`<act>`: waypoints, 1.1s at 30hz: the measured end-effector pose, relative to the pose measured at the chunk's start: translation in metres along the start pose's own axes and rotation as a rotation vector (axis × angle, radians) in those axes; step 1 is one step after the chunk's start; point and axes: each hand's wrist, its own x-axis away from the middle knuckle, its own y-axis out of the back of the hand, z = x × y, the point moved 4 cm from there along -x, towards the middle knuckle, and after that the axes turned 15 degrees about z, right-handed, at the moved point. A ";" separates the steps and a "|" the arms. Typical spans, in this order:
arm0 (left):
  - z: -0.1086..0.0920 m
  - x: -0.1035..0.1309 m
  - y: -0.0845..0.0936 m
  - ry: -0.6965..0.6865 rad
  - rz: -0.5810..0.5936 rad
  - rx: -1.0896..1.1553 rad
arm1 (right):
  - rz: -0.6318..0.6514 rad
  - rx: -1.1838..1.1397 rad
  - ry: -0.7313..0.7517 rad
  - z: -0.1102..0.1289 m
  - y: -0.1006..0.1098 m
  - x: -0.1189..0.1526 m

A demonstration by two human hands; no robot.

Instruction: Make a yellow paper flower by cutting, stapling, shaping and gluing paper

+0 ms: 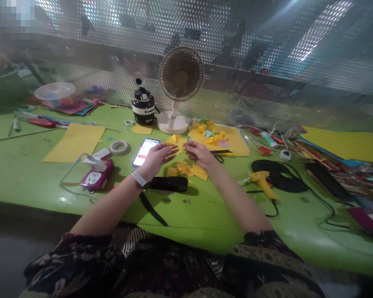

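Observation:
My left hand (158, 158) is over the green table, beside a lit phone (146, 151), its fingers bent around the near edge of a folded yellow paper piece (174, 140). Close to its right, my right hand (199, 154) has thumb and fingertips pinched together at the paper's right side; what they grip is too small to make out. Whether the left fingers hold the paper is unclear. Below the hands lie crumpled yellow scraps (185, 167) and a black stapler-like object (170, 183). Yellow paper flowers (213, 132) rest on sheets behind my right hand.
A white fan (173, 123) and a black bottle (143, 108) stand at the back. On the left are a tape roll (118, 147), a purple power socket (97, 177) and yellow paper (76, 142). A yellow glue gun (264, 184) with its cable lies right.

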 end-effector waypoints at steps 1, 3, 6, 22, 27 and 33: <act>0.001 0.000 -0.001 0.024 0.008 0.003 | 0.018 -0.104 0.004 0.000 -0.004 0.002; 0.003 0.001 -0.003 0.071 0.032 0.006 | 0.048 -0.205 0.001 0.001 -0.012 0.004; 0.005 0.000 -0.005 0.102 0.051 0.019 | 0.064 -0.253 0.000 0.001 -0.021 0.007; 0.013 -0.004 0.004 0.162 0.009 0.024 | 0.111 -0.115 0.021 -0.005 -0.019 0.006; 0.012 -0.004 0.005 0.143 0.015 -0.005 | 0.115 -0.109 0.020 -0.004 -0.021 0.008; 0.002 -0.001 0.001 0.019 -0.052 -0.140 | 0.061 -0.092 0.012 0.000 -0.020 0.008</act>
